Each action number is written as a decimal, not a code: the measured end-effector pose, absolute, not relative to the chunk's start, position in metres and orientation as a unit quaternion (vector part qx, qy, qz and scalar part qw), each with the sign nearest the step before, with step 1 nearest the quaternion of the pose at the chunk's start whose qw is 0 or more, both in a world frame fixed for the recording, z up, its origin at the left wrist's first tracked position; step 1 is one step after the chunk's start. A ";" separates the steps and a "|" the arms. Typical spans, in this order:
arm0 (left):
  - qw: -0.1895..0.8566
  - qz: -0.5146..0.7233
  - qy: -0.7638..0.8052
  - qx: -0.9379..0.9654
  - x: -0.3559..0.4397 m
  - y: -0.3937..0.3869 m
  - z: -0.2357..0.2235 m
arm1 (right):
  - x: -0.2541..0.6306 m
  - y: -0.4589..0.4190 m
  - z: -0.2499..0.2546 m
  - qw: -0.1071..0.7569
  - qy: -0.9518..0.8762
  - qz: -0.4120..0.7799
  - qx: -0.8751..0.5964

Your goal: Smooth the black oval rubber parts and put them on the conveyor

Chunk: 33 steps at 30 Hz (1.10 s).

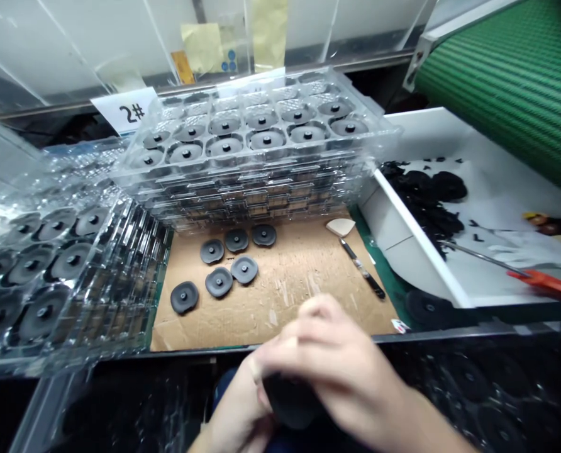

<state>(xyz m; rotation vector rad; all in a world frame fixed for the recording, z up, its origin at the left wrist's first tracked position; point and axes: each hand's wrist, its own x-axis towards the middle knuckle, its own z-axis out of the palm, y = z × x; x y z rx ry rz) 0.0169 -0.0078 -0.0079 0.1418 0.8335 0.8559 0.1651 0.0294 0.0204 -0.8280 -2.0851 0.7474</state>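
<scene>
Both hands meet at the table's front edge around a black rounded plastic part point(290, 402), which they partly cover. My left hand point(240, 402) is closed on it from the left side. Bent over its top are the fingers of my right hand point(341, 358), somewhat smeared by motion; whether they hold a small tool I cannot make out. Beyond the hands, several similar dark grey parts, each with a central stub, lie on a cardboard sheet point(299, 296), one of them a grey part point(184, 297) at the left. A slim black pen-like tool point(363, 267) rests at the sheet's right.
Stacked clear trays point(261, 170) with grey parts stand at the back; another tray stack point(73, 277) is at the left. At the right, a white bin point(417, 251) holds black scraps, a white glove point(526, 248) and a red-handled screwdriver point(544, 283). Behind it runs a green conveyor belt point(507, 82).
</scene>
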 end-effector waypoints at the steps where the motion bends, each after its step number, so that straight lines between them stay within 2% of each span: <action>1: 0.829 0.401 0.383 0.077 0.016 -0.007 -0.008 | 0.172 0.034 0.014 0.354 -0.793 0.334 -0.366; 5: 0.844 0.428 0.321 0.046 0.013 -0.007 -0.010 | 0.194 0.043 -0.037 0.291 -0.679 0.393 -0.547; 10: 0.843 0.441 0.309 0.000 0.007 -0.008 -0.024 | 0.191 0.017 -0.108 0.261 -0.671 0.355 -0.596; 15: 0.822 0.459 0.338 -0.002 0.005 -0.007 -0.029 | 0.188 -0.005 -0.126 0.249 -0.671 0.305 -0.629; 18: 0.814 0.463 0.350 0.010 0.007 -0.006 -0.030 | 0.190 0.003 -0.113 0.261 -0.669 0.287 -0.634; 21: 0.801 0.470 0.370 0.026 0.014 -0.007 -0.030 | 0.185 0.014 -0.075 0.287 -0.669 0.281 -0.625; 26: 0.775 0.490 0.397 0.036 0.024 -0.009 -0.033 | 0.159 0.009 -0.001 0.388 -0.760 0.238 -0.464; 30: 0.761 0.506 0.405 0.033 0.025 -0.011 -0.031 | 0.146 0.009 0.018 0.319 -0.786 0.313 -0.427; 33: 0.782 0.478 0.399 0.037 0.025 -0.013 -0.024 | 0.144 0.012 0.020 0.362 -0.779 0.256 -0.444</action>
